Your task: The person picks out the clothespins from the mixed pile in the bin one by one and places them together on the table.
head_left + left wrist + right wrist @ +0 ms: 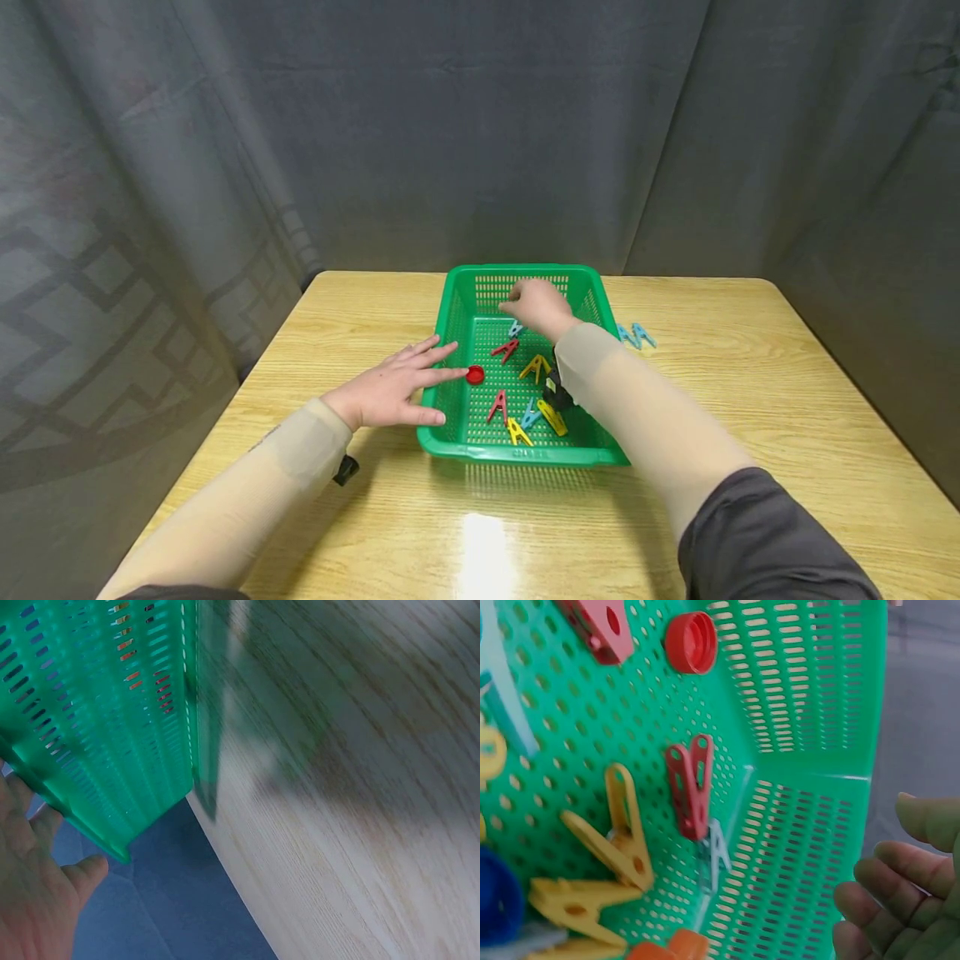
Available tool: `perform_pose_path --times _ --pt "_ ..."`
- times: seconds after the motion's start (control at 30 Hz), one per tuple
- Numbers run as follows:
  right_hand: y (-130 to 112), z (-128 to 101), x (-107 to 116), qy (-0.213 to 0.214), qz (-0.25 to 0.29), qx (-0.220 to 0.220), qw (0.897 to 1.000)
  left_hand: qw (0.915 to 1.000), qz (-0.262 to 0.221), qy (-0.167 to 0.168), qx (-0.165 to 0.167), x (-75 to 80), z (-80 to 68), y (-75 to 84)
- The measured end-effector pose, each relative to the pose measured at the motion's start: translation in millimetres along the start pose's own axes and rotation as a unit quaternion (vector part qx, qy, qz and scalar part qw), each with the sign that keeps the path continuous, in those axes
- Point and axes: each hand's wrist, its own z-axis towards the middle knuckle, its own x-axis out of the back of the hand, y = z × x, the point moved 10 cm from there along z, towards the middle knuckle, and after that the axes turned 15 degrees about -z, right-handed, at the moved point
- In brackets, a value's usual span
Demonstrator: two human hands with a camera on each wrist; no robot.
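Observation:
A green perforated basket [517,456] stands mid-table and holds several clothespins: a red one [506,349], a yellow one [536,367], a blue one [530,414], plus a red bottle cap [476,375]. My left hand [408,387] lies flat with straight fingers against the basket's left rim, beside the cap. My right hand [525,302] hovers inside the far end, just above a small blue clothespin [516,329]. In the right wrist view its fingers [900,900] hang loosely curled and hold nothing, near a red clothespin [691,791] and the cap [691,643].
Two blue clothespins [636,335] lie on the wooden table [750,400] just right of the basket. Grey curtains close in the back and sides. The table's left edge [225,847] runs close to the basket wall [112,712].

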Motion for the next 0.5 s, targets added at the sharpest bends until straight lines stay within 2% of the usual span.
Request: perform_pose_path --times 0.3,0.5 --pt "11 4 -28 -0.031 -0.007 -0.030 0.999 1.0000 0.002 -0.002 0.005 0.6 0.4 1.2" --pt "22 6 -54 -0.089 -0.069 -0.057 0.992 1.0000 0.002 0.000 0.001 1.2 0.8 1.7"
